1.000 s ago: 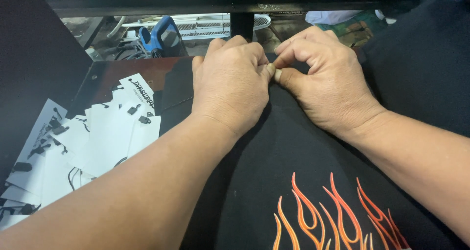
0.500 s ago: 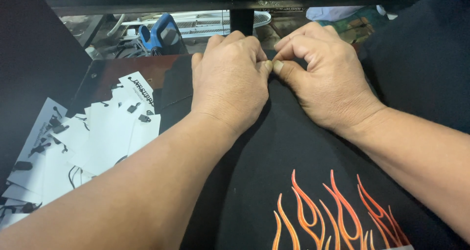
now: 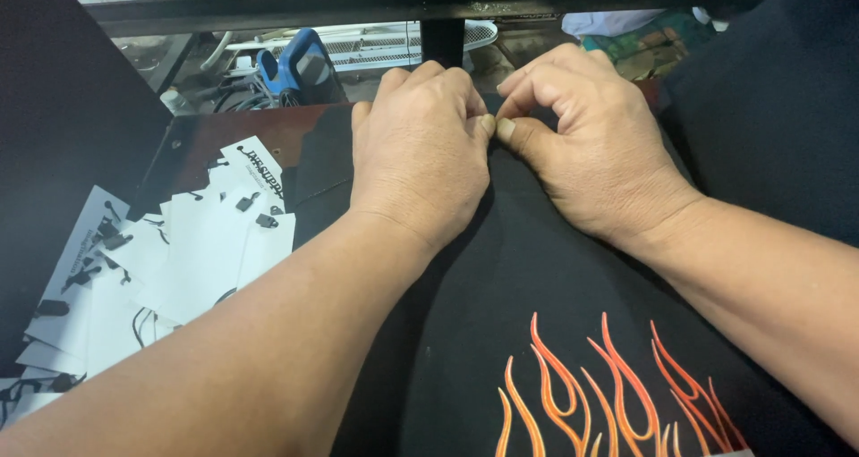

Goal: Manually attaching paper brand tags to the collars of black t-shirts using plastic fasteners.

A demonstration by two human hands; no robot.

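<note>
Your left hand [image 3: 420,148] and right hand [image 3: 586,144] pinch the black flame-printed cotton garment [image 3: 573,332] together, fingers curled tight. White paper tags [image 3: 179,260] litter the tabletop's left edge.

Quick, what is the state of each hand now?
Left hand: closed, pinching the black garment at its top edge.
Right hand: closed, pinching the same garment beside it.

A black garment [image 3: 537,287] bears an orange flame print [image 3: 608,394]; white cards [image 3: 197,260] carry black marks.
</note>
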